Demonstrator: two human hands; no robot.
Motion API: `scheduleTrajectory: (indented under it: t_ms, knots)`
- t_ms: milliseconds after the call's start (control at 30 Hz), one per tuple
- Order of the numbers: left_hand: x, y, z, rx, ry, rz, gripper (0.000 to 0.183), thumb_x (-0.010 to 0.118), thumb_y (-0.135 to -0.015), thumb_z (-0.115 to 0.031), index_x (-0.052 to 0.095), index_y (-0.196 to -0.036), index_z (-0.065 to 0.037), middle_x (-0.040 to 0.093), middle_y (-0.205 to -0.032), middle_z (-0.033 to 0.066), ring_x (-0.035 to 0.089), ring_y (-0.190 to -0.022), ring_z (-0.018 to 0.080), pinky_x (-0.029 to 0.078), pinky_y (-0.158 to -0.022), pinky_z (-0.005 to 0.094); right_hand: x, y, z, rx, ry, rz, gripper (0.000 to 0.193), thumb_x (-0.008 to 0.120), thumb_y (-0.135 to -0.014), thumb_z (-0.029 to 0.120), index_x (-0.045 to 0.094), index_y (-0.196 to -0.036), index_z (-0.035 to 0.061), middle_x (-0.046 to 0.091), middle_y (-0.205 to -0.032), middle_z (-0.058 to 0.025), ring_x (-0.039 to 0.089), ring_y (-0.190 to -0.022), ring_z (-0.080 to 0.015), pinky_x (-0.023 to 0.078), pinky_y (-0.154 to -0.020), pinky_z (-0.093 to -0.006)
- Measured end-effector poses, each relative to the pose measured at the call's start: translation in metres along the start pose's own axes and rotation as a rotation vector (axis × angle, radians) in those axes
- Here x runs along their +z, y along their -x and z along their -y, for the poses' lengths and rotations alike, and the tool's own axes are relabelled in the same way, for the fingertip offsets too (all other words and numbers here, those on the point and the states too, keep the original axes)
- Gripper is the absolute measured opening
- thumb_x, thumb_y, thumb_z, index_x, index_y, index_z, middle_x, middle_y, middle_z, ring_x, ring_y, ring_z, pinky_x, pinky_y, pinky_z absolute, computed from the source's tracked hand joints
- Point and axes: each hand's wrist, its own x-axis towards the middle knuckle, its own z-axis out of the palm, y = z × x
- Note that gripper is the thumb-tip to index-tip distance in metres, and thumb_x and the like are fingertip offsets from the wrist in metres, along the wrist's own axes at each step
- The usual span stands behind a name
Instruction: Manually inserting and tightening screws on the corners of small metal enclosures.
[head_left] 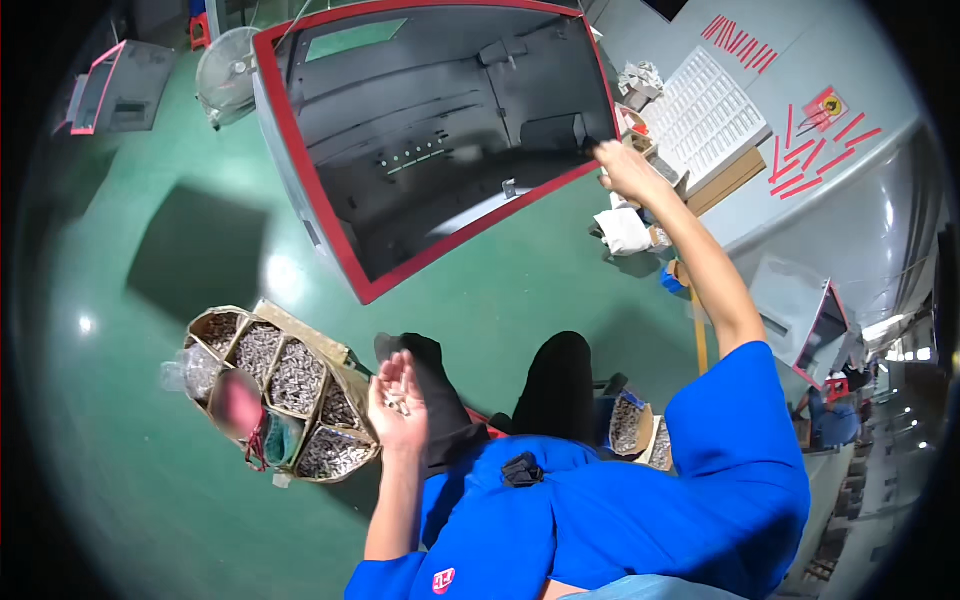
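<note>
My left hand (398, 405) is cupped palm up over my lap, with a few small pale metal pieces (398, 404) lying in it. Stretched far out to the right, my right hand (626, 172) is closed by the right rim of a big dark metal box (400, 110) edged in red. What those fingers hold, if anything, is hidden or too dark to make out. The box's open side faces me, showing holes and a row of light studs inside.
A divided cardboard bin (265, 315) of small metal parts stands left of my knees. More parts fill a small box (628, 422) at my right side. A floor fan (226, 75) stands behind the hanging box. On the right are a white tray (708, 115) and red strips (822, 157).
</note>
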Motion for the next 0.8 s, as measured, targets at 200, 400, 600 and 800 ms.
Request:
scheduleTrajectory:
  t_ms: [200, 400, 600, 800]
  knots:
    - [-0.014, 0.017, 0.039, -0.203, -0.039, -0.127, 0.03, 0.043, -0.096, -0.023, 0.062, -0.101, -0.001, 0.065, -0.104, 0.0135, 0.063, -0.098, 0.0268, 0.056, -0.068, 0.0309, 0.039, 0.019, 0.019, -0.066, -0.122, -0.271, 0.045, 0.062, -0.065, 0.005, 0.055, -0.108, -0.0003, 0.059, -0.096, -0.0137, 0.056, -0.094, -0.0304, 0.045, -0.084, -0.0403]
    - [-0.006, 0.021, 0.063, -0.323, -0.173, -0.109, 0.026, 0.046, -0.095, -0.02, 0.063, -0.102, -0.001, 0.065, -0.093, 0.0139, 0.065, -0.077, 0.0192, 0.048, -0.05, 0.0223, 0.024, 0.029, 0.058, -0.063, -0.073, -0.314, 0.047, 0.064, -0.066, 0.006, 0.054, -0.111, -0.0014, 0.06, -0.092, -0.0122, 0.058, -0.088, -0.0257, 0.043, -0.078, -0.0369]
    - [-0.009, 0.026, 0.071, -0.348, -0.226, -0.096, 0.022, 0.048, -0.095, -0.019, 0.061, -0.096, -0.001, 0.063, -0.09, 0.0136, 0.064, -0.078, 0.0182, 0.051, -0.053, 0.0225, 0.002, 0.046, 0.102, -0.128, -0.199, -0.447, 0.058, 0.067, -0.068, 0.007, 0.05, -0.123, -0.0013, 0.06, -0.106, -0.014, 0.058, -0.097, -0.0258, 0.046, -0.082, -0.0366]
    - [0.002, 0.033, 0.083, -0.246, -0.405, -0.213, 0.021, 0.049, -0.094, -0.018, 0.06, -0.105, -0.003, 0.062, -0.094, 0.0101, 0.061, -0.082, 0.0171, 0.047, -0.054, 0.0212, -0.017, 0.066, 0.135, -0.253, -0.494, -0.52, 0.055, 0.069, -0.073, 0.011, 0.05, -0.124, 0.0005, 0.056, -0.12, -0.016, 0.055, -0.112, -0.0284, 0.043, -0.095, -0.0389]
